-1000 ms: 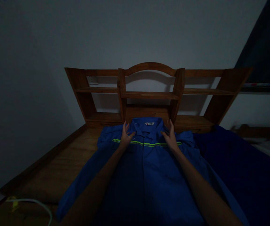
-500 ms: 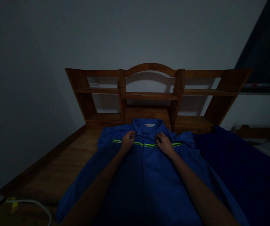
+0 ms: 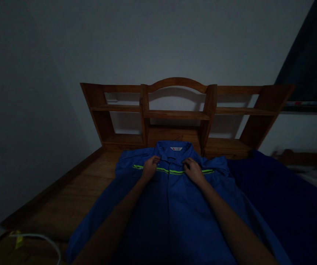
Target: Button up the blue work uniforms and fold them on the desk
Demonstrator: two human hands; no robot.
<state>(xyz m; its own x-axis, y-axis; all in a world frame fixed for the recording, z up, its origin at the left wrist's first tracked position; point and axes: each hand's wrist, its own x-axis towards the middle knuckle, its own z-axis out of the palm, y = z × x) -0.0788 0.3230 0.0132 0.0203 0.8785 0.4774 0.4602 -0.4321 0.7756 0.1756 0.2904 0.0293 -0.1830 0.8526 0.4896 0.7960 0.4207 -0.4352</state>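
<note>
1. Both hands had curled from flat, spread fingers into closed grips since a second earlier.
2. My left hand (image 3: 149,168) pinched the blue work shirt (image 3: 175,209) left of its collar (image 3: 175,150), on the reflective stripe (image 3: 172,171).
3. The shirt lay front-up on the wooden bed platform (image 3: 92,184), collar toward the shelved headboard (image 3: 175,115).
4. My right hand (image 3: 193,170) gripped the fabric right of the collar.
5. Dark blue bedding (image 3: 280,198) lay just beside the shirt.

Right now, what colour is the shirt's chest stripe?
Fluorescent yellow-green stripe on the blue shirt; head view.
</note>
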